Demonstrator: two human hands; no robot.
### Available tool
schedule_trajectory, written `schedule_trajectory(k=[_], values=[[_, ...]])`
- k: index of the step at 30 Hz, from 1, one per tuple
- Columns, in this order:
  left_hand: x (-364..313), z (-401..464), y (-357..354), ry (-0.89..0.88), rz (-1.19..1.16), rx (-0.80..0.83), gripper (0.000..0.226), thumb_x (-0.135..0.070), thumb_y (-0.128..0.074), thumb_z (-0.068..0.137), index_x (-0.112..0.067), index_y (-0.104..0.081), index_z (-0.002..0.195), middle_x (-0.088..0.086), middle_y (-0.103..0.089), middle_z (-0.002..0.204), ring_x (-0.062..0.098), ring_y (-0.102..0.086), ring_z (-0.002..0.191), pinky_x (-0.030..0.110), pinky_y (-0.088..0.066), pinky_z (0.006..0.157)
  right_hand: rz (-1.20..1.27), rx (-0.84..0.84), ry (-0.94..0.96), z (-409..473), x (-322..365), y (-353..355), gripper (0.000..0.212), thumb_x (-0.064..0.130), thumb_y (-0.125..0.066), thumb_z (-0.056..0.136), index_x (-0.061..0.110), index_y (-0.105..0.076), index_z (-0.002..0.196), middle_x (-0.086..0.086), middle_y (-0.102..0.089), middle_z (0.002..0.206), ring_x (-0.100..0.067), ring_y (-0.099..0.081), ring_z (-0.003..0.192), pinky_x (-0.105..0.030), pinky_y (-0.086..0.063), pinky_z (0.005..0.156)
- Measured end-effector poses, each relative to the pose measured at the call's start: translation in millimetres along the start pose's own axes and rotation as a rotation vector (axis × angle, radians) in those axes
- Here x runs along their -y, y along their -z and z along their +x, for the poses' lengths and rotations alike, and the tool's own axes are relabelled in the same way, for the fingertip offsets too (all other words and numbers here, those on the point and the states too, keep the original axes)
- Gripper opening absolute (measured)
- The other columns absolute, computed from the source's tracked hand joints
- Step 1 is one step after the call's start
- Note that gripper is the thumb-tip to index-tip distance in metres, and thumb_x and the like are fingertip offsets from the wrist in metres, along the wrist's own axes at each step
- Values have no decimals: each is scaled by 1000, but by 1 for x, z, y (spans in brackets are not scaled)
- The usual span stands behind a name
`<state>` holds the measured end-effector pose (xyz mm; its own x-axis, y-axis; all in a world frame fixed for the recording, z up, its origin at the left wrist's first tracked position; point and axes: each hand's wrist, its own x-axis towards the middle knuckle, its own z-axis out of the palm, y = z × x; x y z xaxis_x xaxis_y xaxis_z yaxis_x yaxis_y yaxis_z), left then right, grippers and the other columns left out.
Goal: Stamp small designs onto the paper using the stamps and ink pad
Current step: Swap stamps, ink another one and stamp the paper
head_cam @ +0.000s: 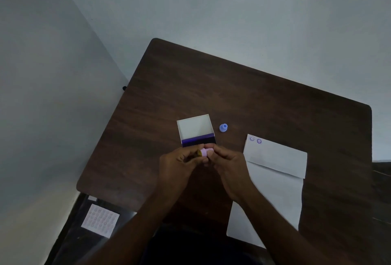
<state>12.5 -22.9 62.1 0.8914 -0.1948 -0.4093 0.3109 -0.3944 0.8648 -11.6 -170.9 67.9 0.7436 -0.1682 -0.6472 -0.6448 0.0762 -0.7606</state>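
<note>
Both hands, the left hand [179, 164] and right hand [227, 164], pinch one pink stamp [205, 152] just before one open ink pad [197, 132], with one blue stamp [223, 127] beside it and one paper [275, 169] bearing two prints, none legible.

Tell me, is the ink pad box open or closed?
Open. The lid of the ink pad stands tilted back, showing its white inside, and the dark blue pad surface lies uncovered in front of it.

Both hands [206, 159] on pink stamp [204, 152] nr open ink pad [196, 131]
</note>
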Motion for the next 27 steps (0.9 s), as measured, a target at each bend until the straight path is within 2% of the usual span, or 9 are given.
schedule_trajectory(k=[3,4,6,8,11,14,18,24,27], values=[[-7,11,-10,17,5,60,32,-36,-72,79,-35,-63,110,-16,-65,106,1,-60,91,9,-42,81,178,-21,37,12,-12,14,32,45,-75,62,30,-74,90,3,-74,96,-14,-68,91,-26,-53,80],[-9,16,-14,-22,58,68,44,-37,-74,76,-34,-60,119,-17,-64,106,2,-60,94,12,-44,84,249,-47,35,14,-9,19,33,38,-76,67,25,-73,97,0,-74,98,-18,-68,94,-30,-54,81],[-15,23,-17,-64,147,74,59,-36,-75,75,-30,-53,129,-13,-64,105,5,-60,93,20,-48,86,282,-181,67,22,-7,29,23,24,-74,75,21,-72,98,3,-75,92,-15,-70,86,-25,-56,72],[-17,31,-23,-60,162,84,54,-33,-75,74,-25,-58,124,-8,-66,104,6,-60,91,23,-51,85,134,-390,91,34,-6,42,18,26,-75,75,23,-72,93,7,-75,83,-9,-70,78,-22,-56,66],[-16,37,-29,-60,195,138,43,-26,-74,77,-21,-63,118,-8,-68,106,2,-60,90,12,-47,77,-233,-565,165,57,-6,65,19,36,-75,75,24,-71,89,14,-70,78,2,-65,74,-17,-49,68],[-11,43,-32,-31,208,128,34,-23,-66,86,-20,-63,119,-5,-67,112,2,-59,95,14,-45,83,-438,-561,260,80,-4,77,7,30,-71,80,23,-69,83,14,-65,75,6,-58,71,-10,-39,64],[-7,46,-36,-3,165,77,29,-23,-60,90,-21,-63,119,-8,-65,115,-6,-56,92,5,-41,75,-689,-448,246,111,-3,85,14,24,-61,87,14,-70,84,0,-67,77,-5,-57,71,-16,-40,66],[3,45,-37,15,147,83,27,-19,-56,92,-19,-62,119,-3,-65,120,7,-57,111,21,-44,94,-806,-405,308,134,-9,79,15,24,-56,90,13,-67,88,-3,-66,84,-11,-58,80,-28,-49,80],[6,44,-36,21,123,80,26,-15,-55,92,-20,-62,117,-6,-66,115,0,-58,104,12,-43,88,-801,-378,266,137,-9,79,17,25,-58,89,11,-66,95,-5,-65,94,-12,-56,89,-30,-47,87]])
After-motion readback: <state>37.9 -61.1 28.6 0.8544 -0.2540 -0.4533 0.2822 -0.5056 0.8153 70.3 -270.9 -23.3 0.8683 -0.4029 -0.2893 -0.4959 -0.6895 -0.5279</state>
